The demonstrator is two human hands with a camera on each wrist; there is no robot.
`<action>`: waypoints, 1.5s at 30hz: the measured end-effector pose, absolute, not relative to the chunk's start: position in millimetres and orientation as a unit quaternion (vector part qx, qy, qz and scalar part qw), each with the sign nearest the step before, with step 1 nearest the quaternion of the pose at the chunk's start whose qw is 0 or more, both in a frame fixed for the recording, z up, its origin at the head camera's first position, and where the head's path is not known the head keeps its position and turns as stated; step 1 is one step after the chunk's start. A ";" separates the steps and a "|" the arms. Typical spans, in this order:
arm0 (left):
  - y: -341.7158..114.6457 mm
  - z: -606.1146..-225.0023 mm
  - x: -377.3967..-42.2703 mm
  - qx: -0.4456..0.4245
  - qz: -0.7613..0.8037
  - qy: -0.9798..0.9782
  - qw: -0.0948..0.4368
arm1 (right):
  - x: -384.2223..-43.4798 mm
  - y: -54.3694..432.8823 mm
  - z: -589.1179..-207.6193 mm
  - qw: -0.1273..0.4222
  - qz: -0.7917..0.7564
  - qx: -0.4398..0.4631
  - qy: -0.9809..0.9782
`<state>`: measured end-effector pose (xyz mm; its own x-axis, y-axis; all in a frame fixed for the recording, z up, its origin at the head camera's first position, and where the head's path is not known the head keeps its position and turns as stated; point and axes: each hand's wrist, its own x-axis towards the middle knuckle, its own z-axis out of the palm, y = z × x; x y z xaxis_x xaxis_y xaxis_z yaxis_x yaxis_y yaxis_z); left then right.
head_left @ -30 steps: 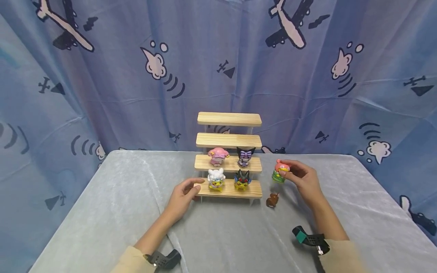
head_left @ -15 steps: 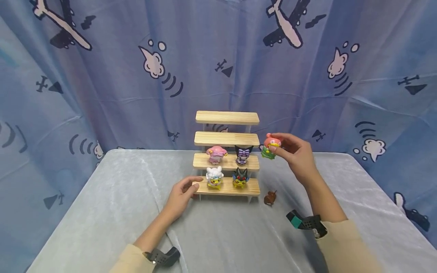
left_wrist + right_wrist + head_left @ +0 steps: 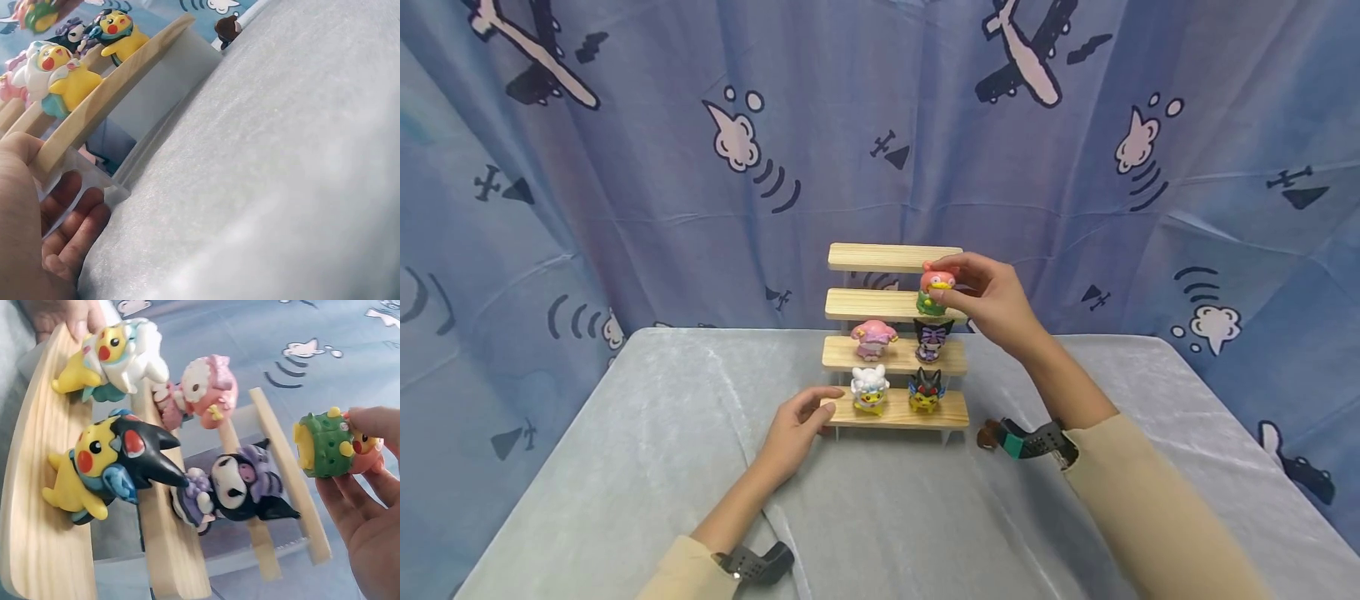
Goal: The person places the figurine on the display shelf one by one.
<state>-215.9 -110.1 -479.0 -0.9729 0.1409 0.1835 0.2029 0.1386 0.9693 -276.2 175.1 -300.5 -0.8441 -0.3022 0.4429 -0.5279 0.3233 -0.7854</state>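
A four-tier wooden display stand (image 3: 895, 412) stands on the table. My left hand (image 3: 797, 429) grips the left end of its lowest shelf, thumb on the wood and fingers around the clear support (image 3: 81, 175). My right hand (image 3: 992, 300) pinches a pink-and-green figurine (image 3: 328, 445) upright at the right end of the second shelf from the top; whether its base touches the wood I cannot tell. Below it are a black-and-purple figurine (image 3: 931, 342) and a pink one (image 3: 872, 340). On the lowest shelf are a white-hooded yellow figurine (image 3: 869, 392) and a black-hooded yellow one (image 3: 100, 462).
A small brown figurine (image 3: 988, 435) lies on the table right of the stand, partly hidden by the right wrist strap (image 3: 1037, 440). A grey-white cloth (image 3: 700, 400) covers the table. Behind hangs a blue curtain (image 3: 850, 125) with aeroplane prints.
My right hand has carried the pink-and-green figurine up and left, from beside the stand to its second shelf from the top. My left hand keeps its hold on the lowest shelf.
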 end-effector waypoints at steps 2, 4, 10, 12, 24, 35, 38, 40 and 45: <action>-109.9 -478.7 -216.0 -0.115 -0.647 -0.753 0.023 | -280.3 168.8 -299.2 0.094 0.506 0.258 -0.817; -110.0 -478.4 -216.1 -0.115 -0.647 -0.754 0.023 | -284.5 162.4 -298.2 0.082 0.490 0.260 -0.828; -109.7 -478.3 -215.3 -0.110 -0.645 -0.755 0.025 | -299.3 146.7 -295.9 0.056 0.460 0.280 -0.841; -109.3 -478.4 -214.4 -0.108 -0.646 -0.755 0.025 | -303.9 143.0 -295.1 0.051 0.449 0.287 -0.845; -107.1 -478.5 -213.7 -0.108 -0.648 -0.753 0.025 | -318.0 124.3 -296.0 0.022 0.418 0.280 -0.864; -106.9 -477.1 -214.2 -0.104 -0.650 -0.753 0.020 | -322.6 110.8 -297.1 0.026 0.395 0.281 -0.874; -107.1 -476.8 -214.6 -0.105 -0.650 -0.752 0.021 | -321.7 110.2 -297.5 0.029 0.400 0.275 -0.874; -107.6 -476.5 -214.9 -0.106 -0.650 -0.752 0.022 | -321.5 109.6 -297.5 0.030 0.404 0.273 -0.873; -109.9 -478.1 -215.7 -0.107 -0.649 -0.752 0.024 | -319.7 108.3 -296.1 0.024 0.414 0.270 -0.869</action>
<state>-215.7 -109.9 -478.1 -0.9759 0.1306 0.1747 0.1919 0.1334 0.9723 -319.7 108.3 -296.1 -0.8536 -0.4490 0.2641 -0.4882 0.5127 -0.7062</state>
